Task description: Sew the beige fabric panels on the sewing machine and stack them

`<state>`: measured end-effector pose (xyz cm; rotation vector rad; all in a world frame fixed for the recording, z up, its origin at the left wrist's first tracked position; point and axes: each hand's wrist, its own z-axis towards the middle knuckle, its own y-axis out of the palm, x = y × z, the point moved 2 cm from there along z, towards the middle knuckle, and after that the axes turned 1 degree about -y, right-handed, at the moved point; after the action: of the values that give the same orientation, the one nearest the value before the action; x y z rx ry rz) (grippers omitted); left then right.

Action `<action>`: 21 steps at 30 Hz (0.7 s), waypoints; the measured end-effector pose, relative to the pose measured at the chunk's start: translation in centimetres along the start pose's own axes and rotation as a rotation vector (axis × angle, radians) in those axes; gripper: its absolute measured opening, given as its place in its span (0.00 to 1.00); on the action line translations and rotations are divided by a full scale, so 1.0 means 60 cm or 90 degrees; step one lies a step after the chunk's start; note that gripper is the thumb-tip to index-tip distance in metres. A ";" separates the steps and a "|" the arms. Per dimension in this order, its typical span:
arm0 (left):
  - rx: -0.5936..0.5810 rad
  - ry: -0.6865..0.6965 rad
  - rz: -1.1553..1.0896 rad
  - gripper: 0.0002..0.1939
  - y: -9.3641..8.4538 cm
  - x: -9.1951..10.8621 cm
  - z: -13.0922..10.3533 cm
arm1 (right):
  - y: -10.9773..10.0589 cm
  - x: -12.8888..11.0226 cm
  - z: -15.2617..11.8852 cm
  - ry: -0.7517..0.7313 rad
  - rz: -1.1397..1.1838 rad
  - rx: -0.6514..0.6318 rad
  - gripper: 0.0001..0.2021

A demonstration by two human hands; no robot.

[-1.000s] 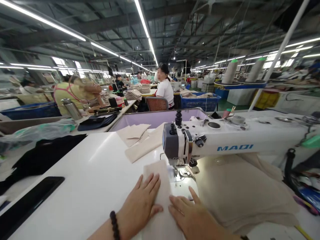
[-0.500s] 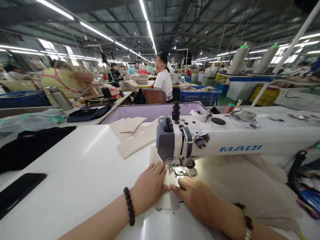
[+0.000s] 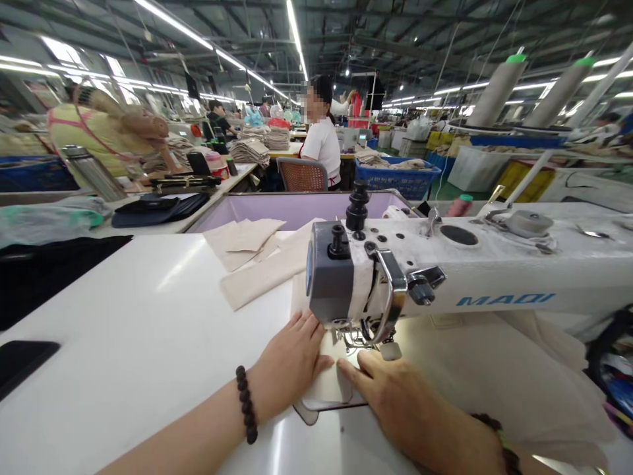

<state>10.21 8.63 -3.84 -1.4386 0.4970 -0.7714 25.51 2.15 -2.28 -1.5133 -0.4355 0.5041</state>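
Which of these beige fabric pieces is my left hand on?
The narrow strip showing between your left hand and right hand; the loose pieces lie farther back, the large cloth off to the right.

The beige strip (image 3: 333,389) is partly hidden by the left hand (image 3: 294,353) and the machine head (image 3: 332,274) — detail in the needle area (image 3: 352,344) is too small to tell. The right hand (image 3: 400,389) and its forearm cover part of the larger beige cloth (image 3: 475,376). The left edge cuts off the dark phone (image 3: 24,361), the right edge the sewing machine (image 3: 499,270) — far-off workers are blurred.
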 end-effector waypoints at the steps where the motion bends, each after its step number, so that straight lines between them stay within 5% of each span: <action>1: 0.003 0.002 -0.001 0.12 -0.001 0.000 0.000 | 0.000 0.001 0.000 0.006 0.004 -0.005 0.18; 21: 0.023 0.038 0.022 0.10 0.000 -0.007 0.002 | 0.004 0.005 0.002 0.032 -0.002 -0.007 0.19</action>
<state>10.00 9.01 -3.87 -1.3730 0.5498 -0.7937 25.69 2.44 -2.56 -1.5319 -0.4014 0.4604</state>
